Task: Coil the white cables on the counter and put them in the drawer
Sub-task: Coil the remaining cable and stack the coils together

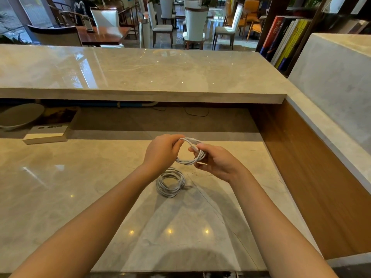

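A white cable wound into a small loop [187,161] hangs above the marble counter [60,187], held between both hands. My left hand [162,152] pinches the loop's top left part. My right hand [214,160] grips its right side, with a cable end running under the thumb. A second white cable [170,183], coiled into a ring, lies flat on the counter just below the hands. No drawer is visible in the head view.
A white box-like book [47,133] and a round pale dish [18,115] sit at the back left under the raised marble ledge [140,77]. A wooden side panel [311,177] walls the right. Books [285,41] stand on a shelf beyond.
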`<action>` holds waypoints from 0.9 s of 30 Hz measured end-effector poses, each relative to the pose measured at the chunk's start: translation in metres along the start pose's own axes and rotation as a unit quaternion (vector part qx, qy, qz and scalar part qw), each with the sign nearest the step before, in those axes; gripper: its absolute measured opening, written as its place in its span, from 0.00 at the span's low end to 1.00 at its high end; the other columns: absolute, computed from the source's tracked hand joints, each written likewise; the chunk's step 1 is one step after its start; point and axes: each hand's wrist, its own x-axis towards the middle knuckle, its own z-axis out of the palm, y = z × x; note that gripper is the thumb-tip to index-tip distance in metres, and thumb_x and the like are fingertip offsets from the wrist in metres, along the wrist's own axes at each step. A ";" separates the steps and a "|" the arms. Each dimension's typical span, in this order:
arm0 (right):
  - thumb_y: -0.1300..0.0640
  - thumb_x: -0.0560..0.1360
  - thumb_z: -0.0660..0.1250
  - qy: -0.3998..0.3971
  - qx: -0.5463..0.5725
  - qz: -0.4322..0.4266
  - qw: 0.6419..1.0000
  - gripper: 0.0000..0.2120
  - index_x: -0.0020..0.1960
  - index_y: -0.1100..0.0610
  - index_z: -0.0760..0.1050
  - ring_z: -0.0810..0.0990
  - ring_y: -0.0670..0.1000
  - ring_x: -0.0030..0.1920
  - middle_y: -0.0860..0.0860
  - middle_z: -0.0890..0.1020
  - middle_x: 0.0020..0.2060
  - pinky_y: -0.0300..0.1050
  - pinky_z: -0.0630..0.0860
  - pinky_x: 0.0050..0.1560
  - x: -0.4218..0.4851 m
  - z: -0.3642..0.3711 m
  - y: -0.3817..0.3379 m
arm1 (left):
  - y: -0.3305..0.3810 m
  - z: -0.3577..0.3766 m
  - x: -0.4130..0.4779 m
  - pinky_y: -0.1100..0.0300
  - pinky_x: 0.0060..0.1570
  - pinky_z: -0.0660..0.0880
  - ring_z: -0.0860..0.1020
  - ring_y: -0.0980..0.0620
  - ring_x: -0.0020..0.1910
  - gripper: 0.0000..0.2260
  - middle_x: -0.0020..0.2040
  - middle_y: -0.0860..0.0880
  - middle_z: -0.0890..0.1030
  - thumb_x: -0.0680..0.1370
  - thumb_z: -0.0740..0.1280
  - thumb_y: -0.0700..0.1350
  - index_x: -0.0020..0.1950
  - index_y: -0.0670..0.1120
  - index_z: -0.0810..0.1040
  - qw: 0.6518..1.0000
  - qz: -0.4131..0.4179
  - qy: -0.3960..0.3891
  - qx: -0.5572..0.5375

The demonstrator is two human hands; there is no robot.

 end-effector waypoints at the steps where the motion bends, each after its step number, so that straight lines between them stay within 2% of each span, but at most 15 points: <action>1: 0.58 0.79 0.60 0.006 -0.038 -0.007 0.999 0.12 0.48 0.61 0.80 0.78 0.48 0.40 0.51 0.81 0.36 0.43 0.76 0.46 0.000 0.001 0.001 | -0.002 0.003 -0.001 0.53 0.38 0.78 0.76 0.53 0.34 0.12 0.39 0.47 0.82 0.80 0.59 0.46 0.52 0.46 0.82 1.000 -0.024 0.002 -0.007; 4: 0.57 0.79 0.59 0.027 -0.149 -0.026 0.988 0.12 0.51 0.61 0.81 0.79 0.47 0.40 0.51 0.82 0.39 0.39 0.79 0.44 0.003 0.006 0.009 | -0.005 0.007 0.001 0.54 0.35 0.80 0.78 0.51 0.32 0.13 0.37 0.45 0.80 0.80 0.60 0.47 0.48 0.42 0.81 0.979 -0.164 -0.029 -0.115; 7: 0.58 0.78 0.62 0.077 -0.267 -0.081 0.957 0.11 0.47 0.62 0.81 0.78 0.47 0.36 0.52 0.81 0.36 0.40 0.76 0.40 0.009 0.009 0.018 | -0.010 -0.002 0.007 0.60 0.35 0.79 0.76 0.53 0.32 0.09 0.38 0.46 0.77 0.78 0.64 0.42 0.55 0.40 0.80 0.875 -0.306 -0.122 -0.354; 9: 0.60 0.76 0.64 0.133 -0.329 -0.121 0.927 0.10 0.43 0.64 0.81 0.77 0.48 0.33 0.56 0.81 0.35 0.42 0.75 0.39 0.016 0.006 0.022 | -0.015 -0.009 0.007 0.60 0.36 0.79 0.73 0.55 0.31 0.10 0.36 0.48 0.75 0.78 0.64 0.40 0.57 0.39 0.79 0.804 -0.334 -0.181 -0.458; 10: 0.61 0.75 0.65 0.147 -0.336 -0.133 0.921 0.08 0.43 0.63 0.81 0.77 0.47 0.32 0.56 0.81 0.35 0.40 0.74 0.37 0.018 0.006 0.023 | -0.017 -0.011 0.006 0.60 0.36 0.79 0.72 0.55 0.30 0.10 0.35 0.48 0.74 0.78 0.64 0.41 0.57 0.40 0.79 0.791 -0.337 -0.191 -0.473; 11: 0.61 0.74 0.65 0.150 -0.334 -0.143 0.920 0.06 0.45 0.62 0.81 0.77 0.45 0.31 0.54 0.81 0.34 0.37 0.73 0.35 0.020 0.008 0.023 | -0.017 -0.011 0.006 0.61 0.35 0.79 0.72 0.55 0.30 0.10 0.35 0.48 0.73 0.79 0.64 0.42 0.57 0.41 0.79 0.799 -0.338 -0.187 -0.461; 14: 0.61 0.74 0.67 0.130 -0.333 -0.160 0.920 0.08 0.51 0.60 0.79 0.78 0.43 0.33 0.50 0.80 0.34 0.36 0.74 0.36 0.023 0.017 0.026 | -0.015 -0.006 0.003 0.63 0.30 0.77 0.73 0.53 0.30 0.09 0.35 0.48 0.73 0.78 0.64 0.46 0.55 0.45 0.80 0.899 -0.296 -0.112 -0.302; 15: 0.59 0.74 0.67 0.131 -0.323 -0.162 0.923 0.10 0.54 0.60 0.78 0.78 0.44 0.35 0.50 0.80 0.36 0.38 0.74 0.38 0.023 0.020 0.028 | -0.017 -0.003 0.003 0.63 0.29 0.76 0.75 0.53 0.29 0.08 0.34 0.48 0.75 0.78 0.64 0.47 0.53 0.46 0.80 0.925 -0.276 -0.077 -0.251; 17: 0.55 0.74 0.67 0.166 -0.314 -0.171 0.919 0.17 0.62 0.58 0.73 0.78 0.47 0.43 0.50 0.80 0.46 0.40 0.74 0.43 0.022 0.024 0.027 | -0.022 0.000 0.001 0.61 0.28 0.74 0.75 0.52 0.29 0.08 0.34 0.49 0.76 0.78 0.64 0.48 0.51 0.46 0.80 0.945 -0.256 -0.024 -0.201; 18: 0.53 0.75 0.67 0.196 -0.343 -0.202 0.896 0.19 0.64 0.56 0.71 0.77 0.48 0.47 0.50 0.78 0.51 0.40 0.74 0.46 0.022 0.025 0.026 | -0.024 0.000 0.000 0.61 0.28 0.73 0.74 0.51 0.29 0.09 0.33 0.49 0.76 0.78 0.64 0.48 0.51 0.46 0.81 0.946 -0.257 -0.015 -0.196; 20: 0.53 0.76 0.66 0.233 -0.458 -0.318 0.797 0.21 0.67 0.54 0.69 0.74 0.50 0.56 0.50 0.77 0.59 0.44 0.72 0.53 0.022 0.027 0.022 | -0.029 0.001 -0.003 0.61 0.28 0.70 0.72 0.52 0.29 0.09 0.32 0.49 0.75 0.79 0.63 0.47 0.50 0.45 0.81 0.945 -0.262 -0.018 -0.196; 22: 0.57 0.75 0.67 0.211 -0.570 -0.419 0.675 0.19 0.65 0.56 0.73 0.76 0.54 0.56 0.52 0.80 0.57 0.49 0.73 0.52 0.027 0.029 0.019 | -0.031 0.001 -0.005 0.60 0.29 0.69 0.71 0.52 0.29 0.09 0.32 0.48 0.74 0.79 0.63 0.47 0.48 0.44 0.80 0.943 -0.265 -0.028 -0.199; 23: 0.59 0.73 0.69 0.195 -0.608 -0.437 0.634 0.17 0.62 0.57 0.76 0.77 0.56 0.53 0.53 0.81 0.55 0.50 0.73 0.49 0.032 0.028 0.020 | -0.031 0.001 -0.005 0.60 0.29 0.69 0.71 0.51 0.29 0.09 0.32 0.48 0.74 0.79 0.63 0.48 0.48 0.44 0.80 0.942 -0.266 -0.033 -0.200; 25: 0.61 0.73 0.69 0.158 -0.645 -0.421 0.618 0.13 0.57 0.58 0.79 0.79 0.59 0.50 0.54 0.83 0.51 0.51 0.73 0.46 0.039 0.028 0.024 | -0.032 0.001 -0.005 0.60 0.30 0.69 0.71 0.50 0.30 0.11 0.32 0.47 0.73 0.79 0.62 0.48 0.47 0.43 0.79 0.937 -0.272 -0.041 -0.214; 27: 0.59 0.77 0.63 0.115 -0.656 -0.363 0.652 0.13 0.60 0.58 0.77 0.77 0.59 0.53 0.55 0.82 0.53 0.50 0.71 0.50 0.041 0.027 0.030 | -0.034 0.002 -0.006 0.60 0.30 0.67 0.69 0.50 0.30 0.13 0.33 0.46 0.71 0.80 0.60 0.47 0.45 0.40 0.78 0.926 -0.284 -0.048 -0.246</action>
